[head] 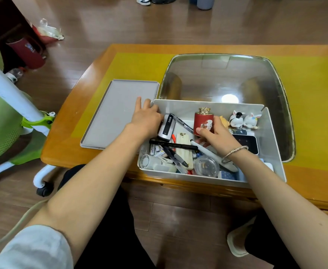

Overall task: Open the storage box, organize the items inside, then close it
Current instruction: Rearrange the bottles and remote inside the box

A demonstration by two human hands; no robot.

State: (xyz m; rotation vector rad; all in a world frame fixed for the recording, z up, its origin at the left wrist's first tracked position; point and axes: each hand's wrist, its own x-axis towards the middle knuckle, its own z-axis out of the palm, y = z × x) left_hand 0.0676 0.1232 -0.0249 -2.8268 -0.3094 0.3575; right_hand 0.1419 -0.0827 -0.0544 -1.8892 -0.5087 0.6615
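Note:
The white storage box (271,152) stands open at the table's near edge, full of pens, batteries, a small jar and figurines. Its grey lid (116,117) lies flat on the table to the left. My left hand (146,118) reaches into the box's far left corner and grips a silver-and-black device (167,128) standing there. My right hand (215,135) holds a red tin with a gold cap (203,121) upright in the middle of the box. Two white rabbit figurines (243,119) sit in the far right corner.
A large shiny metal tray (275,78) lies behind the box on the yellow-topped wooden table (132,66). A green and white chair (10,105) stands left of the table. My knees are under the table's near edge.

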